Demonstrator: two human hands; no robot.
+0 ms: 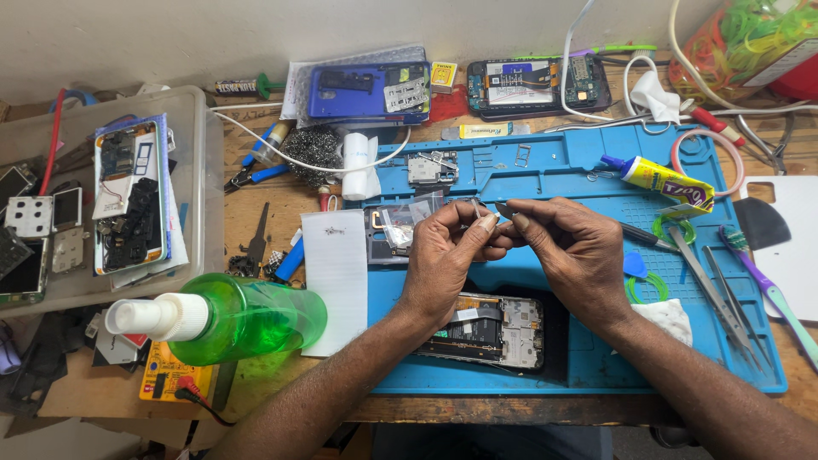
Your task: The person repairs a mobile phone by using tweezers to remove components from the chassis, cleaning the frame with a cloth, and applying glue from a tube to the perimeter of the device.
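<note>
This is a small phone repair workshop. A blue work mat [545, 170] covers the wooden bench [256, 213], with an opened phone [490, 328] near the front edge. Tweezers [720, 294] lie to the right, more opened phones [532, 85] sit at the far side, and a plastic bin [200, 179] of phone parts stands at the left.
</note>
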